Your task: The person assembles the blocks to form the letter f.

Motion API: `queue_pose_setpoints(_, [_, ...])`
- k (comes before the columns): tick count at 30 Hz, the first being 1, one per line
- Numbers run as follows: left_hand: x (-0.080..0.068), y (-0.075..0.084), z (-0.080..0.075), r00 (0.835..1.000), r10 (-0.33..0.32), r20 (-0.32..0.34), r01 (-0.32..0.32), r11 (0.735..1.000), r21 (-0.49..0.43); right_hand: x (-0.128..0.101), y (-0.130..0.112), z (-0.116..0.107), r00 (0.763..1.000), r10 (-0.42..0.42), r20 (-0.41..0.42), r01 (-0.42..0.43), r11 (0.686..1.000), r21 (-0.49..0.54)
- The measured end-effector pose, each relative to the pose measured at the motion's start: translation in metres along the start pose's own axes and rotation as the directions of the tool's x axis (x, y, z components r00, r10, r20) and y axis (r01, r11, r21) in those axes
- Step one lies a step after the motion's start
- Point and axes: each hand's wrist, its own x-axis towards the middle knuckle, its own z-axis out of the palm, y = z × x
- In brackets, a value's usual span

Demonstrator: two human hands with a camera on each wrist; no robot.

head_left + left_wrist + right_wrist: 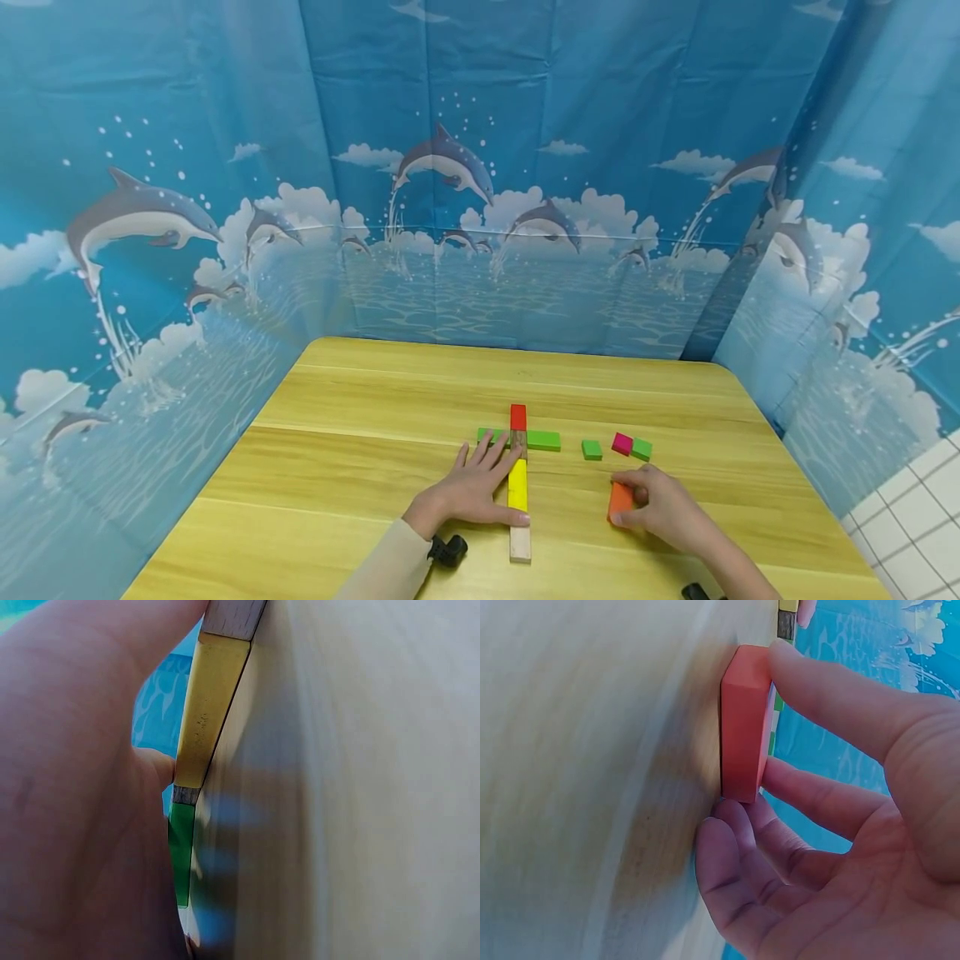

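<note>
My left hand [82, 802] is beside a pale block [231, 616], yellow block [206, 705], brown block [186, 795] and green block [181, 851] — all on the table [397, 787].

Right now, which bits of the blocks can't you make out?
Head view: part of the leftmost green block, covered by the left hand.
Head view: part of the orange block, behind the right hand.
Left wrist view: one end of the pale block, cut off by the top edge.
</note>
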Motion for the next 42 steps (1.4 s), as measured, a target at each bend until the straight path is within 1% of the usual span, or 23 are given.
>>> queue_pose_setpoints(6, [0.0005, -0.0001, 0.0001, 1.000, 0.001, 0.001, -0.001, 1.000, -0.009, -0.0006, -0.0008, 0.0000, 1.000, 0.005, 0.001, -0.005, 1.000, 0.011])
queue_pose_setpoints(11, [-0.0001, 0.0001, 0.0000, 1.000, 0.000, 0.003, 0.000, 1.000, -0.009, -0.0018, -0.0005, 0.0009, 1.000, -0.014, -0.009, 0.015, 1.000, 0.027])
queue_pose_setpoints(18, [-0.0005, -0.0003, 0.0004, 1.000, 0.001, 0.001, -0.001, 1.000, -0.018, -0.0027, -0.0026, 0.0022, 1.000, -0.020, 0.007, 0.020, 0.995, 0.095])
queue_pose_setpoints(23, [0.0003, -0.0013, 0.0015, 1.000, -0.001, 0.001, 0.001, 1.000, -0.014, -0.0040, -0.0023, 0.0033, 1.000, -0.011, 0.018, 0.009, 0.993, 0.116])
queue_pose_setpoints(29, [0.0001, -0.0009, 0.0013, 1.000, 0.003, -0.005, -0.003, 1.000, -0.020, -0.0068, -0.0010, 0.0039, 0.998, -0.056, 0.021, 0.053, 0.989, 0.135])
queue_pose_setpoints(32, [0.0000, -0.0005, 0.0015, 1.000, 0.001, -0.006, -0.001, 1.000, -0.018, -0.0072, -0.0012, 0.0045, 0.998, -0.061, 0.012, 0.059, 0.989, 0.134])
queue_pose_setpoints(37, [0.0002, -0.0014, 0.0026, 1.000, 0.000, -0.007, 0.000, 1.000, -0.015, -0.0075, -0.0049, 0.0048, 0.999, -0.041, -0.010, 0.042, 0.992, 0.119])
queue_pose_setpoints(42, [0.0010, -0.0025, 0.0040, 1.000, 0.002, -0.011, -0.003, 1.000, -0.012, -0.0077, -0.0066, 0.0046, 0.999, -0.044, -0.013, 0.045, 0.991, 0.129])
